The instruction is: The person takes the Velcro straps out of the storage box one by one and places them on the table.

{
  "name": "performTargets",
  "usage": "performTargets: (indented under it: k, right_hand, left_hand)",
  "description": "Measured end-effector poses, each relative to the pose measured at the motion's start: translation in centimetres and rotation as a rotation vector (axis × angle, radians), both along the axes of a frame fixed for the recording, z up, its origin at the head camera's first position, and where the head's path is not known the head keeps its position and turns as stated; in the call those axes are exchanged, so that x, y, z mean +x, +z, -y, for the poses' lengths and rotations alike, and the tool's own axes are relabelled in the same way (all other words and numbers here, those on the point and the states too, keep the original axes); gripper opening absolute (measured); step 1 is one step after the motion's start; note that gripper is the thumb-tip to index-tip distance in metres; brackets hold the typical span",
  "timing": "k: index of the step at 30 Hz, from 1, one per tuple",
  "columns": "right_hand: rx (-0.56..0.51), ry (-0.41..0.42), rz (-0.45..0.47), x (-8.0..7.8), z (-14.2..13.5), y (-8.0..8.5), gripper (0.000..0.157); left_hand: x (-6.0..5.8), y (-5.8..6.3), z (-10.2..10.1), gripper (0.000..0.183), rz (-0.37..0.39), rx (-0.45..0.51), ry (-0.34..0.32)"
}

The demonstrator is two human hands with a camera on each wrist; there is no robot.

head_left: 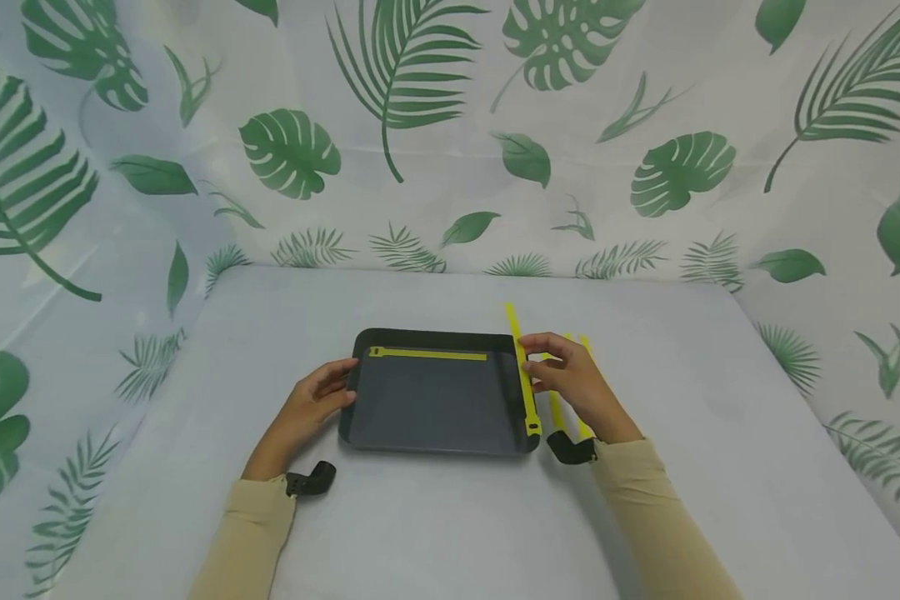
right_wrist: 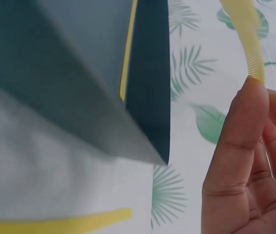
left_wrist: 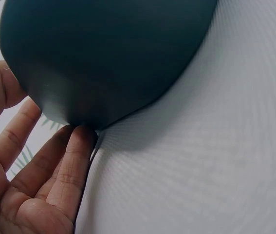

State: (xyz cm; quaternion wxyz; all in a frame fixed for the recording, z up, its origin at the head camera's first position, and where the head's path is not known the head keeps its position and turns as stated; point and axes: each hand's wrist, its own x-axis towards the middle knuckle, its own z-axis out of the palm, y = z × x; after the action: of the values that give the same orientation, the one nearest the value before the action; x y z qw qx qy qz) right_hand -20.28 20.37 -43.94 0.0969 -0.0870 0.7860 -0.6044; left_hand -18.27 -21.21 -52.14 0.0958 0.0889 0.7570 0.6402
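A dark grey rectangular tray (head_left: 435, 408) rests on the white table in the head view. My left hand (head_left: 313, 404) holds its left edge, with fingertips against the outer wall (left_wrist: 108, 73) in the left wrist view. Above the tray's right rim, my right hand (head_left: 573, 375) pinches a yellow cable tie (head_left: 527, 398) between thumb and fingers, its slotted head pointing toward me. In the right wrist view the held tie (right_wrist: 245, 29) rises from the fingertips. Another yellow cable tie (head_left: 431, 355) lies inside the tray along the far wall, slotted head to the left.
More yellow cable ties (head_left: 556, 408) lie on the table right of the tray, partly hidden by the right hand. White table surface (head_left: 420, 533) surrounds the tray. A white backdrop (head_left: 435, 183) with green leaves stands behind and at both sides.
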Motion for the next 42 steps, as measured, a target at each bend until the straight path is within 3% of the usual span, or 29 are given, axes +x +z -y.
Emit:
performTargets:
  k: [21, 42]
  right_hand:
    - [0.016, -0.063, 0.003, 0.9, -4.7, -0.6, 0.046]
    - [0.098, -0.177, 0.093, 1.2, -7.7, -1.4, 0.048]
  left_hand:
    - [0.4, 0.4, -0.3, 0.058, -0.007, -0.007, 0.009]
    - [0.5, 0.4, -0.4, 0.058, -0.012, 0.003, -0.002]
